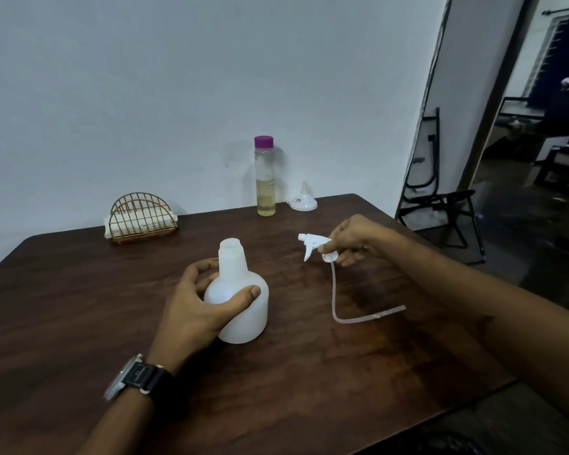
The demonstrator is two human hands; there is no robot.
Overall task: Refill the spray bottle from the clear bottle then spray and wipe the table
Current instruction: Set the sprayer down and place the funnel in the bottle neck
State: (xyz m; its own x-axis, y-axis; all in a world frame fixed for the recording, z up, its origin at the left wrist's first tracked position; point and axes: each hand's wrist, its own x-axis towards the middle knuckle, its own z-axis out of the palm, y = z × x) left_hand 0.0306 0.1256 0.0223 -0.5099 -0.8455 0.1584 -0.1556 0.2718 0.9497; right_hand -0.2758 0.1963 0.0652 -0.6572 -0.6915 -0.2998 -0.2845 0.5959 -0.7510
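Readying the refill: left hand [197,300] grips the open-necked spray bottle [247,320] on the worktop [309,372], right hand [352,238] holds its trigger head [312,244] just right; next, the far clear bottle [265,178] likely needs uncapping.

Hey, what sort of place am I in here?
Probably a simple dining or break room, not certain: a dark wooden table against a bare wall, a wire napkin holder on it, and a folding chair off to the right.
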